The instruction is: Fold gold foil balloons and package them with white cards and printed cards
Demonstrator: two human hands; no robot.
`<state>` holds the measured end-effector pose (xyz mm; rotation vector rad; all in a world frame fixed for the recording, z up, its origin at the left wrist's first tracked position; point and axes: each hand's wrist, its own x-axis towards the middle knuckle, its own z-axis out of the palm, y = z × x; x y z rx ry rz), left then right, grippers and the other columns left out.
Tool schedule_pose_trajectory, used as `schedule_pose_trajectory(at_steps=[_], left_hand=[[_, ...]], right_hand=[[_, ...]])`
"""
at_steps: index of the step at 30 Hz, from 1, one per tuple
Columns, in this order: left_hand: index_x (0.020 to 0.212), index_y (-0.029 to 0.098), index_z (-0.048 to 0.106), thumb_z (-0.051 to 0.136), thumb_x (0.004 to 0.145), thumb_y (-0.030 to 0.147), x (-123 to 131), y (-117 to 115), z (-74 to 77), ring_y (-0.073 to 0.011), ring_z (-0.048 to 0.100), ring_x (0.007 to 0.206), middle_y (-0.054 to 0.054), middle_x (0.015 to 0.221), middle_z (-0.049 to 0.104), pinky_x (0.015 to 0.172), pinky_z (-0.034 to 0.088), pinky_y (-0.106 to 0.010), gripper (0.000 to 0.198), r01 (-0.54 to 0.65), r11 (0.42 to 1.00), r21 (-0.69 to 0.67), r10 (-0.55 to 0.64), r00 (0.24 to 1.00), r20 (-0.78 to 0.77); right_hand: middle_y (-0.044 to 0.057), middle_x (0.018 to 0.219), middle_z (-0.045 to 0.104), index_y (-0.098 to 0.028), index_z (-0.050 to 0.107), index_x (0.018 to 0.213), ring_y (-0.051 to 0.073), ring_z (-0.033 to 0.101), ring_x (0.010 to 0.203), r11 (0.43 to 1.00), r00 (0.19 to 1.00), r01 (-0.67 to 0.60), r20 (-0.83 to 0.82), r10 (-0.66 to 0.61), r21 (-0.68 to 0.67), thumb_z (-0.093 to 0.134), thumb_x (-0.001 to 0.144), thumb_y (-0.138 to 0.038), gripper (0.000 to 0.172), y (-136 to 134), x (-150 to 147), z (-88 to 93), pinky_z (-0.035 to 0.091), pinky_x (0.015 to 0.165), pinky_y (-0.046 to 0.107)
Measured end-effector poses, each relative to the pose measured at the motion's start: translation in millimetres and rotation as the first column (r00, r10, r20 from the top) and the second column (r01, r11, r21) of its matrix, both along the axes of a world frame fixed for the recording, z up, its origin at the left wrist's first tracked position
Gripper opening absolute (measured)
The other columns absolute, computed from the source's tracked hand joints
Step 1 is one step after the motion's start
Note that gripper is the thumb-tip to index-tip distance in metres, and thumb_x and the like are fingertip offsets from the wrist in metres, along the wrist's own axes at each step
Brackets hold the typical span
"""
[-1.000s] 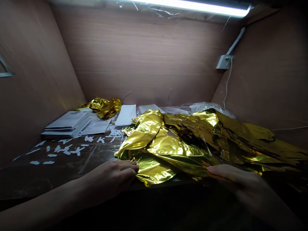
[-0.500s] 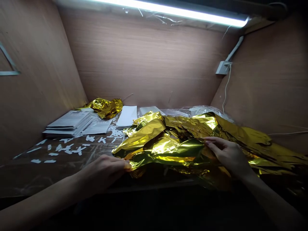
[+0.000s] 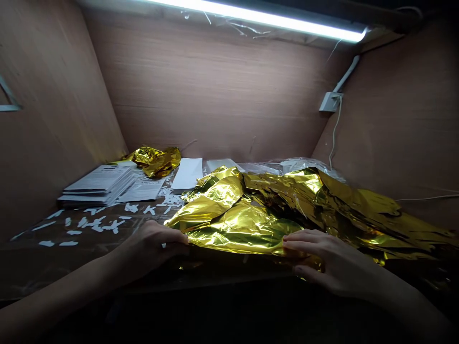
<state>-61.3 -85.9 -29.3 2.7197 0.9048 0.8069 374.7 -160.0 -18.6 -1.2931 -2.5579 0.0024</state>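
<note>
A shiny gold foil piece (image 3: 244, 227), creased and flattened, lies along the front of the work surface. My left hand (image 3: 158, 246) pinches its left end between thumb and fingers. At the near right part of the foil, my right hand (image 3: 322, 258) rests with fingers stretched over it and the thumb apart below. Behind and to the right spreads a heap of similar gold foil (image 3: 322, 196), overlapping the worked piece. Just where one piece ends and another begins is hard to see.
Printed paper sheets (image 3: 95, 181) are stacked at left, with crumpled gold foil (image 3: 163, 162) behind. White cards (image 3: 187, 173) and clear plastic bags (image 3: 297, 165) lie at the back. White scraps (image 3: 95, 222) litter the left surface. Wooden panels enclose three sides under a tube light (image 3: 265, 19).
My right hand has moved left and nearer me, its pinch loosened into stretched fingers. The foil's front edge now lies straighter and flatter. My left hand keeps its hold at the left end.
</note>
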Motion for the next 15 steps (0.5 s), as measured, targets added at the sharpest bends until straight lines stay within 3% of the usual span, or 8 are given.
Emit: schedule_pose_trajectory(at_steps=[4, 9, 12, 15], left_hand=[[0.094, 0.019, 0.072, 0.056, 0.100, 0.025, 0, -2, 2.1, -0.0088, 0.054, 0.046, 0.003, 0.060, 0.067, 0.050, 0.038, -0.021, 0.018, -0.015, 0.999, 0.044, 0.018, 0.999, -0.047], [0.090, 0.019, 0.068, 0.050, 0.099, 0.027, 2, 1, 2.7, -0.0107, 0.054, 0.052, 0.002, 0.064, 0.065, 0.054, 0.037, -0.022, 0.021, -0.184, 0.983, 0.003, 0.184, 0.982, -0.029], [0.088, 0.018, 0.066, 0.052, 0.099, 0.034, 0, 8, 2.4, -0.0108, 0.049, 0.053, 0.003, 0.063, 0.062, 0.055, 0.036, -0.023, 0.024, -0.250, 0.965, -0.074, 0.249, 0.968, -0.022], [0.085, 0.018, 0.061, 0.051, 0.100, 0.035, -6, 12, 1.5, -0.0108, 0.044, 0.054, 0.004, 0.062, 0.056, 0.055, 0.034, -0.023, 0.026, -0.224, 0.969, -0.104, 0.223, 0.975, -0.018]], right_hand=[[0.003, 0.130, 0.072, -0.033, 0.067, 0.134, 0.028, 0.070, 0.114, 0.998, 0.996, 0.023, 0.090, -0.028, 0.057, 0.070, 0.087, -0.026, 0.048, -7, 5, -3.7, 0.059, 0.095, 0.042], [0.005, 0.113, 0.077, -0.029, 0.076, 0.116, 0.026, 0.073, 0.097, 0.989, 0.995, 0.065, 0.067, -0.074, 0.132, 0.059, 0.093, -0.021, 0.029, -3, 8, -4.3, 0.060, 0.082, 0.038], [0.005, 0.098, 0.078, -0.025, 0.076, 0.103, 0.023, 0.073, 0.085, 0.990, 0.993, 0.098, -0.075, -0.091, 0.099, 0.052, 0.096, -0.022, 0.026, 15, 8, 9.4, 0.058, 0.076, 0.036], [0.003, 0.080, 0.074, -0.023, 0.074, 0.094, 0.020, 0.067, 0.069, 0.988, 0.968, 0.156, -0.204, -0.149, 0.019, 0.052, 0.097, -0.029, 0.024, 39, 6, 35.9, 0.052, 0.063, 0.033]])
